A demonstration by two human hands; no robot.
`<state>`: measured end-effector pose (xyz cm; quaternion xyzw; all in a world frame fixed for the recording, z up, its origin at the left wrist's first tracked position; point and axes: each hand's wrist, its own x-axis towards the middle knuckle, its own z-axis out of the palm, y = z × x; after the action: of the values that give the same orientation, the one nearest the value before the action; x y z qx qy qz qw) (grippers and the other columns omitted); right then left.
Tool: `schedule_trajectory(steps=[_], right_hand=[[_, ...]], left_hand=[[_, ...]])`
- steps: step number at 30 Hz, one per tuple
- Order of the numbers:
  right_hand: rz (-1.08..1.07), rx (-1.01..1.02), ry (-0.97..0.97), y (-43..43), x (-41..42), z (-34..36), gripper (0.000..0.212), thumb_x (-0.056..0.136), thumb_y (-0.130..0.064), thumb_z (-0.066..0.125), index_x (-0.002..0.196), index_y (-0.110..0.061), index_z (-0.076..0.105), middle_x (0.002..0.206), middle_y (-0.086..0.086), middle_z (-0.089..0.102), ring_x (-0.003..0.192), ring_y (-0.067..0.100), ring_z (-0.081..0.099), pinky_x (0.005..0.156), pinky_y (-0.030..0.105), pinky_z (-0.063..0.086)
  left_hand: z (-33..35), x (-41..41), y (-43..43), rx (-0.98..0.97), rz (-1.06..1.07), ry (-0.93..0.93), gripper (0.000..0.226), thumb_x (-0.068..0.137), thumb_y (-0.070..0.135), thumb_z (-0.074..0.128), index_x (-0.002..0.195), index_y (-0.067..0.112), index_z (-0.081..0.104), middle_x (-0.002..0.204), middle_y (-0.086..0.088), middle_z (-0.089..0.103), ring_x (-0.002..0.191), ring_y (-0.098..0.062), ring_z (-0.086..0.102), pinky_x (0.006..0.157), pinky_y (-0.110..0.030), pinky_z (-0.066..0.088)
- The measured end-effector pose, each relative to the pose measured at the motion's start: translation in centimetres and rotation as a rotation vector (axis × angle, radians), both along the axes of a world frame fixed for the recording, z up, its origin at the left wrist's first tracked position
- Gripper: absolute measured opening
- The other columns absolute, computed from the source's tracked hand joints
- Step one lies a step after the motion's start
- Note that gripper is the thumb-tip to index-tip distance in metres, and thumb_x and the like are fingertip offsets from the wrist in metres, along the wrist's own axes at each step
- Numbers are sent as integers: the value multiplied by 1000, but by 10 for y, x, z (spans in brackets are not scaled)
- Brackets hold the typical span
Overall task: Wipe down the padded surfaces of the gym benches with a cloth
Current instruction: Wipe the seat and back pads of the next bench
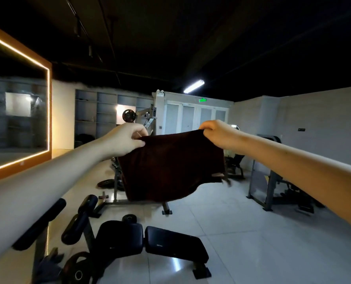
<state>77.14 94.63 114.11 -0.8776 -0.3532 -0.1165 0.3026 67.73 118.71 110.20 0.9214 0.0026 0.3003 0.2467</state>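
A dark brown cloth (170, 167) hangs spread out in the air in front of me. My left hand (127, 138) pinches its upper left corner and my right hand (217, 134) pinches its upper right corner, both arms stretched forward. Below the cloth stands a black padded bench (150, 240) with a seat pad on the left and a longer back pad on the right. Black roller pads (78, 222) stick up at the bench's left end. The cloth hangs well above the bench and touches nothing.
Weight plates (78, 271) lie on the floor at the lower left, another (107, 183) farther back. A grey machine frame (117, 187) stands behind the cloth. Another rack and bench (273, 185) stand at the right. A lit mirror (16, 119) covers the left wall. The floor is pale tile.
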Motion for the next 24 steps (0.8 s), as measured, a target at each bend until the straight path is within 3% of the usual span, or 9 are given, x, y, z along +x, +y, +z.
schedule_trajectory(steps=[3, 4, 6, 9, 13, 16, 19, 22, 24], right_hand=[[57, 57, 103, -4, -3, -11, 24, 96, -17, 51, 72, -14, 54, 57, -6, 47, 50, 5, 45, 45, 12, 34], [94, 48, 105, -7, -4, -14, 20, 93, -21, 58, 75, -13, 59, 62, -3, 56, 56, 4, 53, 53, 13, 43], [164, 41, 83, -12, -6, -19, 7, 89, -18, 66, 88, -11, 65, 87, 10, 69, 80, 18, 66, 80, 31, 55], [289, 126, 134, -18, -14, -21, 7, 85, -8, 70, 91, -9, 67, 97, 16, 69, 92, 32, 66, 95, 49, 49], [541, 158, 291, -25, -26, -18, 10, 84, 2, 65, 90, -6, 65, 104, 22, 65, 92, 24, 64, 91, 37, 53], [693, 230, 400, -28, -34, -14, 11, 78, 1, 66, 84, -8, 65, 91, 14, 68, 81, 19, 67, 75, 26, 56], [693, 274, 366, -22, -40, -13, 13, 72, -2, 66, 85, -4, 62, 98, 16, 63, 90, 22, 63, 81, 27, 53], [631, 266, 309, -12, -43, -13, 12, 74, 1, 68, 78, -9, 63, 120, 15, 62, 111, 16, 61, 96, 22, 46], [627, 222, 360, -8, -43, -13, 14, 78, 5, 66, 76, -8, 62, 118, 14, 64, 112, 16, 62, 95, 21, 46]], left_hand=[[-5, 5, -1, 276, 123, -55, 5, 90, 14, 63, 93, 18, 63, 90, 0, 64, 91, -23, 60, 79, -34, 45], [-8, 6, -1, 363, 192, -63, 3, 90, 19, 64, 92, 20, 62, 89, 3, 62, 90, -21, 58, 82, -36, 45], [-16, 7, 2, 422, 283, -88, 5, 91, 25, 64, 89, 22, 60, 85, 4, 59, 86, -20, 58, 79, -37, 48], [-23, 12, 1, 116, 164, -98, 5, 93, 10, 61, 90, 13, 58, 87, -6, 64, 73, -20, 64, 62, -31, 53], [-20, 5, -12, -438, -179, -107, 11, 95, -4, 51, 95, 5, 56, 101, -12, 66, 77, -14, 72, 64, -18, 56], [-15, -9, -21, -591, -465, -127, 5, 90, 9, 55, 94, 9, 57, 110, -13, 67, 101, -20, 69, 80, -26, 57], [-10, -18, -27, -675, -670, -39, 13, 98, 13, 45, 93, 13, 58, 120, -12, 65, 113, -25, 63, 86, -31, 56], [-6, -24, -38, -730, -868, 70, 17, 92, 11, 51, 86, 17, 66, 122, -14, 65, 107, -27, 63, 84, -30, 55], [-4, -27, -43, -708, -911, 116, 23, 90, 7, 52, 84, 22, 69, 122, -14, 64, 96, -28, 60, 74, -28, 54]])
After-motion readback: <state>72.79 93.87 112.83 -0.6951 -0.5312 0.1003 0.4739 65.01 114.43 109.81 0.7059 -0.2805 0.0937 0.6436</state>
